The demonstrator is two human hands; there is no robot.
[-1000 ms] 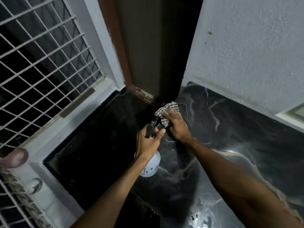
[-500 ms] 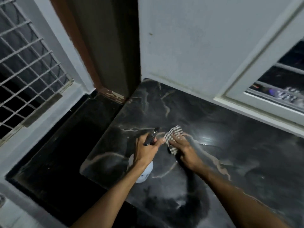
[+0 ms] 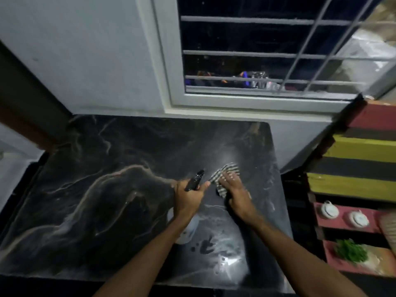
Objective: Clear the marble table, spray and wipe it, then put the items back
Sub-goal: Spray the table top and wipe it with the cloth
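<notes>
The black marble table [image 3: 102, 189] with pale veins fills the middle of the view. My left hand [image 3: 188, 198] grips a spray bottle [image 3: 188, 230] by its black trigger head, its white body showing below my wrist. Just to the right, my right hand [image 3: 235, 189] presses a striped cloth [image 3: 225, 170] flat on the marble, fingers spread over it. Wet spots and droplets glisten on the marble near the front edge.
A barred window [image 3: 267, 61] sits in the white wall behind the table. At the right stands a painted pallet shelf [image 3: 364, 146] with two small white pots [image 3: 342, 215] and a green plant [image 3: 351, 251]. A dark door frame [image 3: 21, 103] is at the left.
My view has swung right from the table's left corner to its middle and right side. Both hands moved right along the marble, the cloth sliding under my right hand, the bottle still gripped.
</notes>
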